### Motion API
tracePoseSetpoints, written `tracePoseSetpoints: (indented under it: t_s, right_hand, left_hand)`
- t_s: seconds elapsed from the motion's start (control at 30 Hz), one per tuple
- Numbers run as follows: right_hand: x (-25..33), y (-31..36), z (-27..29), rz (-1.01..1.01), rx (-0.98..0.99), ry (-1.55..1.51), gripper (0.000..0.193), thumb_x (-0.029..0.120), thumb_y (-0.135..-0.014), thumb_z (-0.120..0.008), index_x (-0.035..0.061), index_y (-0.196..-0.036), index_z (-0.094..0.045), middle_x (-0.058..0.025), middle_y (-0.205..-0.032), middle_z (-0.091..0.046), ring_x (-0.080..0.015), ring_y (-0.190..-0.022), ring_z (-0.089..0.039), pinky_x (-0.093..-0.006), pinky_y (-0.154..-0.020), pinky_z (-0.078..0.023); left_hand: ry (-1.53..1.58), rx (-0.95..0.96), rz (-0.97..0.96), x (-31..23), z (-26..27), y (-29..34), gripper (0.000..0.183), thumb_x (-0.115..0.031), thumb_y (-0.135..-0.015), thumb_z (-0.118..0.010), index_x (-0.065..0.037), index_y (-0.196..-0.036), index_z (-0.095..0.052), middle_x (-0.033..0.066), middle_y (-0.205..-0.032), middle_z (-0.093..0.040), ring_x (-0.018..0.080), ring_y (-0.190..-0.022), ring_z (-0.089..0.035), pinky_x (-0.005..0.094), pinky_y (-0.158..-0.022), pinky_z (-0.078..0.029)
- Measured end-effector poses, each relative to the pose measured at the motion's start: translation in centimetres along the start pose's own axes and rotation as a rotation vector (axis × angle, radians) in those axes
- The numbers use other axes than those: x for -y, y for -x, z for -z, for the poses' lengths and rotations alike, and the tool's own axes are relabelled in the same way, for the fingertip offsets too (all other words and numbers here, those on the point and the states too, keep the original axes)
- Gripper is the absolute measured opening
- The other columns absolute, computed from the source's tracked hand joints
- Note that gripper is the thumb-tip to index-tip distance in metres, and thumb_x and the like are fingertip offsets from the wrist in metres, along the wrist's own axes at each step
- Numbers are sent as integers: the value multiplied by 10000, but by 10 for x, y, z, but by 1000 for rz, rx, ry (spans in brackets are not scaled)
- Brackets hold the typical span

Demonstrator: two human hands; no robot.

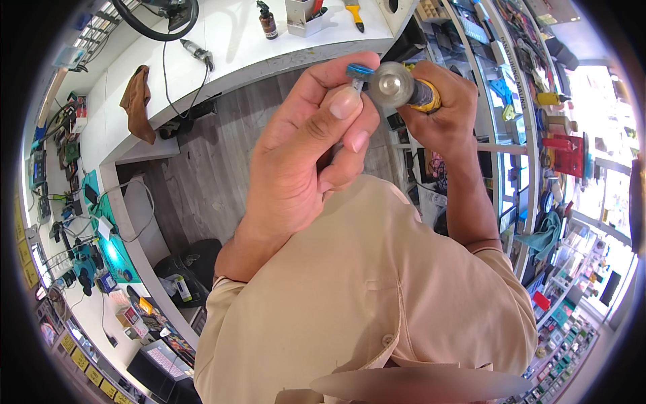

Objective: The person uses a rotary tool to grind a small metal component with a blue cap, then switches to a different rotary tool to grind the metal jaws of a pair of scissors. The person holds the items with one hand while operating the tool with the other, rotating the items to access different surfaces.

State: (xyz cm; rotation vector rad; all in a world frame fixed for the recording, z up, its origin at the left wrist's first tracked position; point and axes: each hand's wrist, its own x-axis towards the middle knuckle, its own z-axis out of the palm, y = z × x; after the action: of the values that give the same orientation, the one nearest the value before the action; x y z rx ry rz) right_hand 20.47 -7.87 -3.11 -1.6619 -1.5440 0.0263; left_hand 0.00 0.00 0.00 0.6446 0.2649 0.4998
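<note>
My left hand is raised in front of my chest, with thumb and index finger pinched on a small blue-topped piece with a pale, narrow stem. Its exact kind I cannot make out. Just to the right, my right hand is wrapped round a yellow-and-black handled tool. A round, shiny, see-through-looking end of this tool faces left, very close to the blue-topped piece. Whether the two touch is unclear. Both hands are above the floor, near the front edge of the white workbench.
On the bench stand a brown bottle, a white tool holder and a yellow-handled brush. A corded silver tool and brown cloth lie further left. Glass shelving rises at right; a laptop sits lower left.
</note>
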Motion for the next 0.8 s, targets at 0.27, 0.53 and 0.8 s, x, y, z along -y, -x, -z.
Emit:
tracePoseSetpoints:
  t_s: [0.27, 0.53, 0.8]
  right_hand:
    - [2, 1, -1, -32, -6, 18, 219, 116, -736, -859, 61, -821, -665, -105, -699, -632, -277, -580, -606, -337, -558, -491]
    - [2, 0, -1, -23, -8, 16, 217, 114, -741, -858, 63, -820, -663, -104, -700, -630, -274, -578, -600, -335, -560, -492]
    - [2, 0, -1, -25, -5, 9, 226, 113, -731, -863, 66, -821, -661, -105, -695, -627, -274, -574, -600, -338, -554, -489]
  left_hand:
    - [-30, -18, -45, 3, -4, 1, 454, -220, -1089, -488, 9, -1477, -436, 10, -834, -491, 8, -475, -235, 183, -415, -180]
    - [-17, -21, -53, 4, -5, 0, 451, -220, -1085, -496, 11, -1468, -442, 6, -826, -491, 5, -472, -235, 181, -411, -181]
    - [-24, -23, -15, 0, -2, 1, 421, -278, -1061, -565, -29, -1396, -511, -5, -822, -520, 22, -493, -300, 192, -470, -238]
